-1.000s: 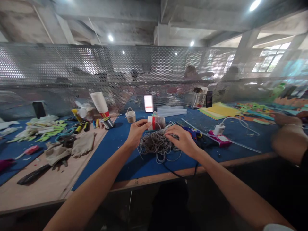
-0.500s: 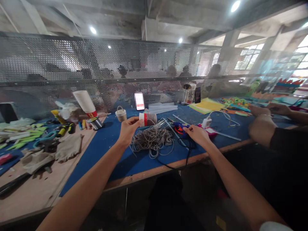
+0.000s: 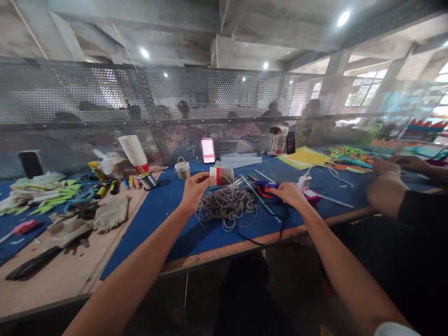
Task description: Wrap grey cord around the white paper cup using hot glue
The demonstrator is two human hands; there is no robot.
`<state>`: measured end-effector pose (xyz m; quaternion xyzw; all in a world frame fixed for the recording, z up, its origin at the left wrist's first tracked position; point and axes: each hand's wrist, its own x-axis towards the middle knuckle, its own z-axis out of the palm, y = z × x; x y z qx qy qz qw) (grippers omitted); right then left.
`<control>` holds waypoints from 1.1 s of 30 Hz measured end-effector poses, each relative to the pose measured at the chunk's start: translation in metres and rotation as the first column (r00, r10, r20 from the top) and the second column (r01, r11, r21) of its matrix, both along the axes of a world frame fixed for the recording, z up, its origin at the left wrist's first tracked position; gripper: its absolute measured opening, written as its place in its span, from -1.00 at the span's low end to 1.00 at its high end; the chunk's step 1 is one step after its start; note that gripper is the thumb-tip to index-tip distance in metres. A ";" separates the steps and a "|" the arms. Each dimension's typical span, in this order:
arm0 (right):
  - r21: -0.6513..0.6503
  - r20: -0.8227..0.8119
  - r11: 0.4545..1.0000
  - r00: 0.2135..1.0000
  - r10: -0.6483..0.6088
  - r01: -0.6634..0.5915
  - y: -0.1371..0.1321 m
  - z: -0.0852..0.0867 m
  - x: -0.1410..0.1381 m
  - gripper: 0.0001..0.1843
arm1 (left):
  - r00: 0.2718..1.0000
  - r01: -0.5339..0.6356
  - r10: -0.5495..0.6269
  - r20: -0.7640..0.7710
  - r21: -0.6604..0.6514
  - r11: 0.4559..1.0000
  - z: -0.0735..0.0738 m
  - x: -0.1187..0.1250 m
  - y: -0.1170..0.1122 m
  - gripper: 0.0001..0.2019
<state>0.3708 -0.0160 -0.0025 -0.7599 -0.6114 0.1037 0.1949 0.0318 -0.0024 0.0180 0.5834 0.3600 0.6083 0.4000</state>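
Observation:
My left hand [image 3: 196,190] is closed on a paper cup [image 3: 219,176] lying on its side, with a red band near the pinched end and grey-brown cord wound round the rest. Just below it sits a loose heap of the same cord [image 3: 228,205] on the blue table mat. My right hand [image 3: 290,194] has its fingers closed on a blue and orange glue gun [image 3: 266,187], partly hidden by the fingers. A black cable [image 3: 283,224] hangs from there toward the table edge. Clear glue sticks [image 3: 257,192] lie between the hands.
Behind the cup stand a small cord-wrapped basket [image 3: 182,169] and a phone [image 3: 207,151]. Stacked paper cups [image 3: 133,151] lean at left, near gloves [image 3: 111,213] and scissors [image 3: 82,200]. Yellow sheets [image 3: 303,157] and a white plug [image 3: 304,181] lie right, beside a co-worker's arm [image 3: 385,186].
The view has shifted slightly, so the scene sits a little further right and lower. Both hands keep their holds, with hardly any movement of cup or glue gun.

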 end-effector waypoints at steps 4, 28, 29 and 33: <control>0.346 -0.406 0.924 0.914 -0.009 0.163 -0.007 -0.007 -0.005 -0.62 | 1.000 -0.001 0.001 -0.012 0.002 1.000 0.001 -0.001 -0.001 -0.65; 0.655 -0.595 0.724 0.445 0.670 -0.215 0.005 0.029 -0.125 -0.75 | 0.998 -0.067 0.067 0.021 0.002 0.998 0.001 -0.005 0.005 -0.75; 0.641 -0.595 0.733 0.456 0.662 -0.226 0.007 0.025 -0.124 -0.73 | 0.997 -0.077 0.077 0.011 -0.010 0.997 0.001 -0.005 0.005 -0.74; 0.601 -0.589 0.753 0.488 0.644 -0.269 0.012 0.014 -0.119 -0.62 | 0.994 -0.104 0.104 -0.029 -0.018 0.994 0.001 -0.004 0.004 -0.73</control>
